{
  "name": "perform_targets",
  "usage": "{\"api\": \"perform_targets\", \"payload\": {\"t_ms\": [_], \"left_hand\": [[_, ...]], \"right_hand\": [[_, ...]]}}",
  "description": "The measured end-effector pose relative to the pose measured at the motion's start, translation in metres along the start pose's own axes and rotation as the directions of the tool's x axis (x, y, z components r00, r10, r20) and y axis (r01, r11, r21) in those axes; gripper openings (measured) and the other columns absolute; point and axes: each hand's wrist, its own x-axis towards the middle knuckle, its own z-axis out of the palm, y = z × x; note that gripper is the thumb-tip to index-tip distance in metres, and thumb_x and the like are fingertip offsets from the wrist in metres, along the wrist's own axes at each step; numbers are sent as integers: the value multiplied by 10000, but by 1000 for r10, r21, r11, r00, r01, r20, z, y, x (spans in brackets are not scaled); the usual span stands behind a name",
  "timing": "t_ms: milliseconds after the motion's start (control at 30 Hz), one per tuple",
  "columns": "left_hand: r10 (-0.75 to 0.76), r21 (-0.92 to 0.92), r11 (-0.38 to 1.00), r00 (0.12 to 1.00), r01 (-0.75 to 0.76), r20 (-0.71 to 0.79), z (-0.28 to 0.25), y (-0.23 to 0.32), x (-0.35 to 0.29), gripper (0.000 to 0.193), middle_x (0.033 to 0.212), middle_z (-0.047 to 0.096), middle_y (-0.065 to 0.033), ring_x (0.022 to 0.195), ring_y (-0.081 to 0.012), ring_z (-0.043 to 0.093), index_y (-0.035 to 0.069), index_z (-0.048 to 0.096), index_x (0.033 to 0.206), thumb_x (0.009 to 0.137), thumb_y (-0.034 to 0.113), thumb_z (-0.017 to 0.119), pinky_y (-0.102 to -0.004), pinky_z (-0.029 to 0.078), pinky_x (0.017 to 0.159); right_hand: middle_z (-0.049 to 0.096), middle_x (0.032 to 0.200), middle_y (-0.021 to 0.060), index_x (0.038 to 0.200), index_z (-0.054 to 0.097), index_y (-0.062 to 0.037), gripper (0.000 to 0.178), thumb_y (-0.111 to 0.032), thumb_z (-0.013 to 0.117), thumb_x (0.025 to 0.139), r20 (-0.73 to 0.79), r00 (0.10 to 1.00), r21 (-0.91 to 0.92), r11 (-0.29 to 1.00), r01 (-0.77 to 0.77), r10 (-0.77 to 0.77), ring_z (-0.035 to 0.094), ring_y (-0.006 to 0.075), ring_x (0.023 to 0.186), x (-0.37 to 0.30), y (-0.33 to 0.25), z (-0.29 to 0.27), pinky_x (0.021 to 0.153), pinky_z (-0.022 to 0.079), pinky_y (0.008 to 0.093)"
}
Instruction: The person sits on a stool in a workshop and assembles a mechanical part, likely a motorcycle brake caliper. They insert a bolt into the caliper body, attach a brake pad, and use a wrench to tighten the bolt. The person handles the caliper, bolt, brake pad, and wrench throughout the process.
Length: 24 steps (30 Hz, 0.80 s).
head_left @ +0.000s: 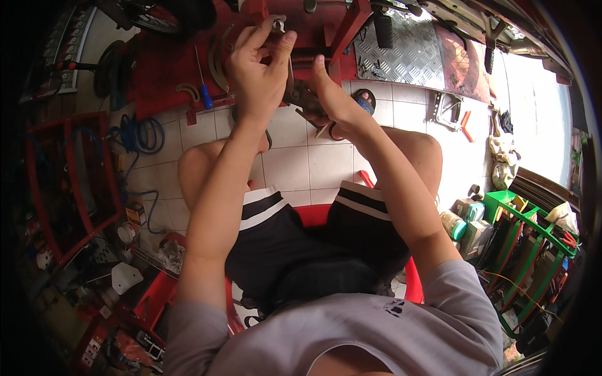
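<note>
My left hand (258, 78) is raised over the near edge of a red bench (157, 78). Its thumb and fingertips are pinched around a small shiny metal piece (278, 26) with a rounded end; the exact kind does not show. To its right, my right hand (338, 100) has its thumb pointing up and its fingers curled around a dark, greasy metal part (302, 98), partly hidden by the hand. A thin metal bar (290, 75) stands between the two hands. Left of my left hand lies a screwdriver (205, 94) with a blue handle, beside a curved metal strip (219, 59).
A red upright frame (351, 31) rises behind my right hand, next to a diamond-pattern metal plate (407, 50). Blue hose (141, 135) coils on the tiled floor at left, near a red metal rack (75, 182). A green rack (533, 219) stands at right.
</note>
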Motion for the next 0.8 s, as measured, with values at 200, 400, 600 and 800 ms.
{"api": "perform_targets", "payload": {"t_ms": [200,400,600,800], "left_hand": [[247,148,954,962,-262,115,14,24,-12,304,869,586,-54,726,-177,620,88,697,1070,779,142,767,-306,504,639],[408,83,878,826,-472,388,34,42,-37,298,919,546,-61,868,-231,527,149,727,944,705,318,784,-386,414,801],[406,83,855,760,-513,507,34,50,-54,242,1030,534,-57,957,-249,504,131,730,841,623,181,823,-400,416,830],[366,125,866,784,-484,500,21,40,-47,150,985,558,-59,874,-231,543,89,711,821,681,35,719,-360,453,756]], "right_hand": [[516,661,14,1132,556,-31,702,-614,196,977,41,988,34,989,146,-147,442,109,520,-2,-2,1,449,343,267],[545,726,25,1051,524,-49,447,-480,421,995,-135,597,-129,611,781,-791,537,130,690,-21,7,7,603,449,286],[639,808,64,1011,585,-58,489,-501,377,1001,-203,969,537,811,231,-142,596,160,682,1,-30,-34,628,493,307],[522,628,40,952,576,-55,554,-559,350,988,-391,905,515,774,368,-169,425,122,446,-3,-37,-58,409,334,271]]}}
